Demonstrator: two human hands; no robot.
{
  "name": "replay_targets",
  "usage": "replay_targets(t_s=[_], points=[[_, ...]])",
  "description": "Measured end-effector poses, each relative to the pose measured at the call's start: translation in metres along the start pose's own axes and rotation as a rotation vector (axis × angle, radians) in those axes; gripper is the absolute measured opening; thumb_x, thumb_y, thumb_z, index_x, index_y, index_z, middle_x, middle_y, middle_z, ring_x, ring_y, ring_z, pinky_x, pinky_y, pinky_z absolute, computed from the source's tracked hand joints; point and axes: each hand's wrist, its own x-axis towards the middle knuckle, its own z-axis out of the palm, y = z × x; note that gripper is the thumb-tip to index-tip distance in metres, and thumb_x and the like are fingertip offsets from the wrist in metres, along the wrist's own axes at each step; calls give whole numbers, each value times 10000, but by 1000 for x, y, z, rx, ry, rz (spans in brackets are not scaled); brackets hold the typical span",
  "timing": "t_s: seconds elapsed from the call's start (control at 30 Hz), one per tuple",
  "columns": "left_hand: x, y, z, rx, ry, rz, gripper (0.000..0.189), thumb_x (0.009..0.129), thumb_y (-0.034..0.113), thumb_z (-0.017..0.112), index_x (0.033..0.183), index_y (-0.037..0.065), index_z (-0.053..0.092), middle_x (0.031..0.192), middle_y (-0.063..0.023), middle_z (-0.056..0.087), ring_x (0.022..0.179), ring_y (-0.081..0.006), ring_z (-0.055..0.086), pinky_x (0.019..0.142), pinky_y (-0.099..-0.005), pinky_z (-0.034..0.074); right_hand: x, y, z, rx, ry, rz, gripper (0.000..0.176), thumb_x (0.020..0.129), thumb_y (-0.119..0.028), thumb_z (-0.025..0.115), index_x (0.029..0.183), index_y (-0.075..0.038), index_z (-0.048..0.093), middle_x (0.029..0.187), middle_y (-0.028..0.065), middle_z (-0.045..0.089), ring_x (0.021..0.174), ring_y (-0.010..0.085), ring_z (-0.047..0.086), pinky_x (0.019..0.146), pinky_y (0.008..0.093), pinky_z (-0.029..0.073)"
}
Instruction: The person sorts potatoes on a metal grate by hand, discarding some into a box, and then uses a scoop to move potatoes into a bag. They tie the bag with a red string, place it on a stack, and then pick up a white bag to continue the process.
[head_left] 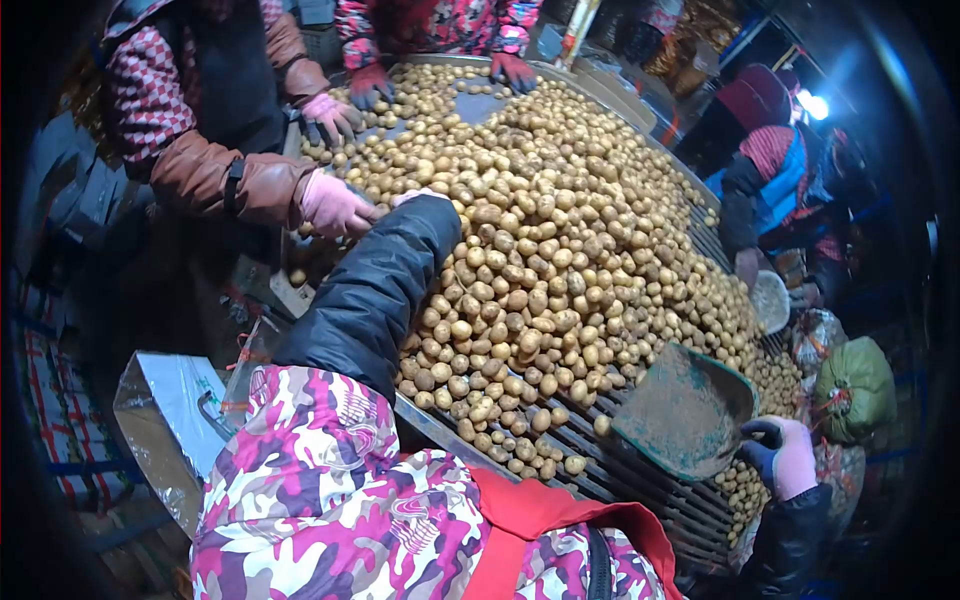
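A large heap of small potatoes (pixel 560 230) covers the slatted sorting table (pixel 640 500) in front of me. My right hand (pixel 785 455), in a pink and blue glove, is closed around the handle end of a green scoop (pixel 685 412). The scoop's dirty, flat pan lies over the dark slats beside the potatoes, with nothing in it. My left arm stretches forward in a black sleeve across the heap's left edge. Of my left hand (pixel 418 195) only a pinkish strip shows past the cuff; its fingers are hidden.
Close to my left hand is a co-worker's pink-gloved hand (pixel 338 205). Red-gloved hands (pixel 370 86) of another person rest at the far edge. On the right, a person bends over a pale scoop (pixel 770 302) near a green sack (pixel 853 390). A cardboard box (pixel 165 425) stands left.
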Motion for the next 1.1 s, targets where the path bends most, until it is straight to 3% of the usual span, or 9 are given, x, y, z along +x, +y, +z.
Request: replay_targets(t_s=[0.27, 0.5, 0.67, 0.7, 0.77, 0.83, 0.87, 0.97, 1.1], points=[[48, -17, 48, 102, 261, 151, 520, 903, 263, 671, 1387, 96, 574, 1313, -158, 646, 1213, -323, 620, 1020, -418, 482, -150, 154, 46, 397, 58, 501, 229, 776, -65, 765, 983, 29, 743, 844, 78, 730, 760, 118, 658, 695, 268, 530], [89, -37, 72, 122, 423, 170, 533, 903, 265, 675, 1388, 76, 563, 1300, -186, 647, 1199, -349, 624, 1027, -418, 484, -286, 239, 117, 822, 441, 953, 279, 780, -147, 767, 993, 31, 744, 852, 83, 721, 751, 161, 667, 667, 305, 518], [117, -68, 92, 85, 525, 193, 542, 902, 267, 679, 1390, 62, 555, 1291, -206, 648, 1188, -368, 627, 1031, -418, 485, -310, 334, 148, 758, 458, 960, 319, 789, -177, 763, 1039, 20, 739, 913, 89, 732, 818, 188, 679, 700, 340, 525], [118, -75, 96, 60, 553, 192, 544, 902, 267, 679, 1390, 59, 554, 1289, -210, 649, 1186, -372, 627, 1032, -418, 485, -312, 368, 157, 705, 478, 796, 309, 803, -181, 752, 1038, 19, 741, 921, 89, 736, 830, 191, 682, 714, 338, 525], [57, -51, 82, -82, 591, 72, 542, 939, 241, 658, 1441, 108, 504, 1268, -254, 642, 1170, -381, 630, 1009, -432, 482, -310, 392, 141, 615, 428, 733, 274, 828, -169, 736, 1022, 24, 745, 921, 97, 740, 849, 180, 687, 747, 325, 530], [82, -80, 95, -228, 715, 129, 576, 903, 198, 692, 1440, 103, 505, 1244, -258, 641, 1124, -393, 637, 974, -443, 499, -303, 398, 120, 650, 361, 813, 239, 850, -153, 726, 1004, 28, 749, 914, 103, 741, 871, 169, 692, 770, 309, 535], [104, -101, 113, -344, 826, 229, 552, 927, 141, 663, 1455, 130, 500, 1235, -236, 655, 1083, -335, 657, 957, -419, 507, -308, 412, 114, 560, 267, 651, 196, 866, -139, 696, 986, 9, 742, 889, 100, 728, 839, 182, 695, 750, 310, 536], [22, -74, 119, -567, 752, 120, 533, 955, 115, 660, 1463, 147, 502, 1279, -203, 652, 1112, -252, 635, 968, -382, 499, -341, 483, 129, 495, 203, 431, 169, 908, -110, 657, 968, 31, 727, 913, 73, 725, 840, 146, 679, 756, 299, 530], [-107, -16, 179, -465, 771, 218, 515, 947, 83, 657, 1444, 104, 524, 1293, -162, 645, 1186, -262, 609, 1019, -375, 473, -328, 436, 119, 709, 389, 714, 219, 857, -12, 687, 1054, 79, 716, 1014, 137, 727, 934, 195, 695, 859, 314, 553]])
